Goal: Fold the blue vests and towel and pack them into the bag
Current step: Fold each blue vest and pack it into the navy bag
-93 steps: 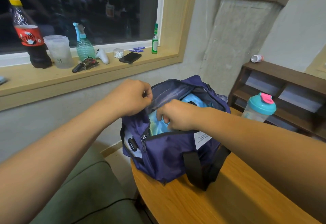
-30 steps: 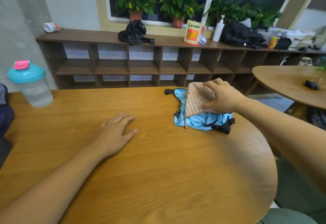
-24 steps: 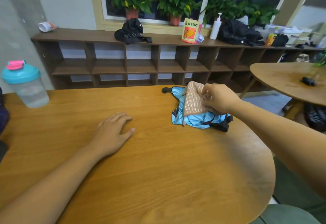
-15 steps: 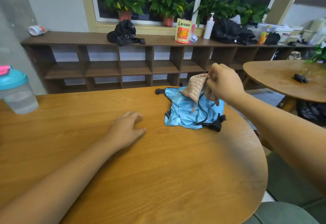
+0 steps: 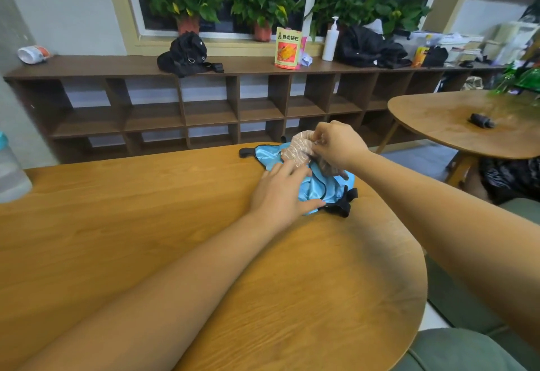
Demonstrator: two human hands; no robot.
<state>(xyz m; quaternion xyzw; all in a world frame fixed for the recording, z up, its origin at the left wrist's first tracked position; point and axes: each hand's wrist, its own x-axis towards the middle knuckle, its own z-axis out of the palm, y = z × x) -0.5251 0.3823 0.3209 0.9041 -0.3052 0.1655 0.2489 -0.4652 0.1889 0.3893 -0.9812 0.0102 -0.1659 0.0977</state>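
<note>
Right hand [image 5: 336, 144] pinched the bunched tan towel [image 5: 296, 149] and held it just above the blue vest [image 5: 324, 189]. The vest lay crumpled at the far right edge of the bench [image 5: 175, 224]. Left hand [image 5: 283, 192] lay flat on the near side of the vest, fingers straight and a little spread, pressing it down. The bag was not in view.

Risks, as we judged them:
- The vest fabric looked slick and sat close to the bench's right edge. A pull on the towel could drag it over that edge if the left hand eased off.
- A dark cord seemed to cross the towel. We could not tell whether it was caught. If it was, lifting the towel would bring the vest up with it.
- The black strap [image 5: 339, 207] trailed toward the right edge and could snag during folding.
- The towel was wadded, not flat, so it would need spreading before a clean fold.

Against half a second earlier, the left hand had left the bare bench, where it rested well apart from the vest, and now pinned the vest. The towel hung looser from the right hand then and was more balled up now.
</note>
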